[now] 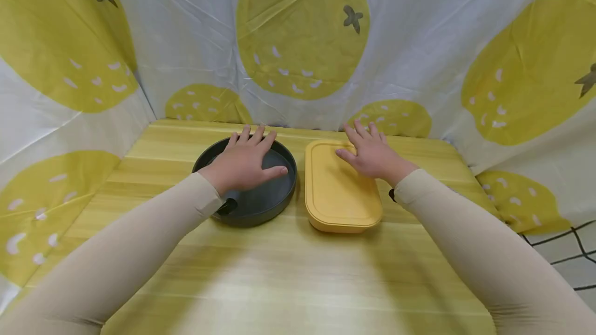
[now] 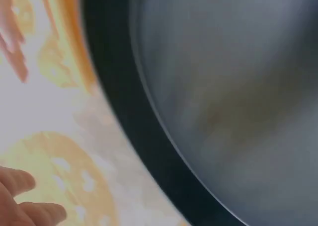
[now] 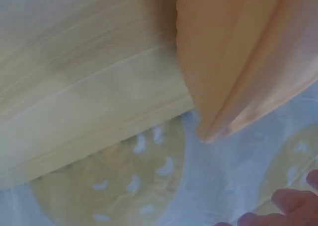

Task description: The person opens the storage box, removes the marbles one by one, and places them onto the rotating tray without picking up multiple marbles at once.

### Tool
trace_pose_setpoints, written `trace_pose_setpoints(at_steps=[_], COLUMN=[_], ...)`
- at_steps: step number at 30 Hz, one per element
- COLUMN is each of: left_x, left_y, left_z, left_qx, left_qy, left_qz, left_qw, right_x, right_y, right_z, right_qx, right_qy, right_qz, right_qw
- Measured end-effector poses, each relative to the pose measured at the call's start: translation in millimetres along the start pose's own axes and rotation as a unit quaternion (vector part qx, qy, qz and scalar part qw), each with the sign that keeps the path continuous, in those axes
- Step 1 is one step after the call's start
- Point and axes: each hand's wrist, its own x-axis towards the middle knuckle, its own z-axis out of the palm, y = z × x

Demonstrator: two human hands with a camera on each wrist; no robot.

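Note:
My left hand (image 1: 243,162) is spread over a round dark grey pan (image 1: 274,195), its fingers straight and apart. That hand and wrist cover part of the pan's left side and rim. To the right, my right hand (image 1: 371,154) is spread over the upper right of a yellow rectangular box (image 1: 342,195) with its lid on. Whether either palm touches what lies beneath it, I cannot tell. The left wrist view shows the pan's dark wall (image 2: 134,121) close up, with fingertips at the lower left. In the right wrist view, the box's side (image 3: 223,52) looms large above the fingertips.
Pan and box stand side by side on a light wood-grain table (image 1: 288,283), a narrow gap between them. A white curtain (image 1: 410,40) with yellow fruit prints hangs behind the table and along its sides. Black wire grid (image 1: 565,249) shows at the lower right.

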Motion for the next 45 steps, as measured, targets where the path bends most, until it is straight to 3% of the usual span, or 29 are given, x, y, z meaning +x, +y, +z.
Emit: trace_pose_setpoints(at_steps=[4,8,13,18,22,29,36,45], left_x=[-25.2,-52.5,-83.5,-97.2,-92.8,-65.1,-47.0,-37.9], left_y=[17.2,33.0,51.6,68.4,76.6,81.8,82.0,80.8], left_z=[-1.5,5.5,29.9,57.1,76.1,94.3,101.8,106.0], left_qx=[-0.012,-0.065,-0.155,-0.243,-0.289,-0.291,-0.307,-0.317], left_qy=[0.009,0.019,0.022,0.020,-0.012,-0.054,-0.066,-0.064], left_qz=[0.025,0.042,0.066,0.054,0.020,-0.012,-0.002,-0.004], left_qw=[0.9996,0.9968,0.9854,0.9683,0.9572,0.9551,0.9494,0.9461], right_x=[-7,-19,-36,-51,-56,-59,-62,-62], right_y=[-8,-22,-43,-55,-60,-65,-71,-74], right_z=[-2,-1,2,4,6,17,21,23], right_qx=[-0.014,-0.027,-0.040,-0.049,-0.065,-0.094,-0.101,-0.112], right_qy=[-0.004,-0.020,-0.055,-0.089,-0.094,-0.091,-0.100,-0.096], right_qz=[-0.045,-0.101,-0.149,-0.169,-0.190,-0.213,-0.195,-0.191], right_qw=[0.999,0.994,0.987,0.980,0.975,0.968,0.970,0.971])
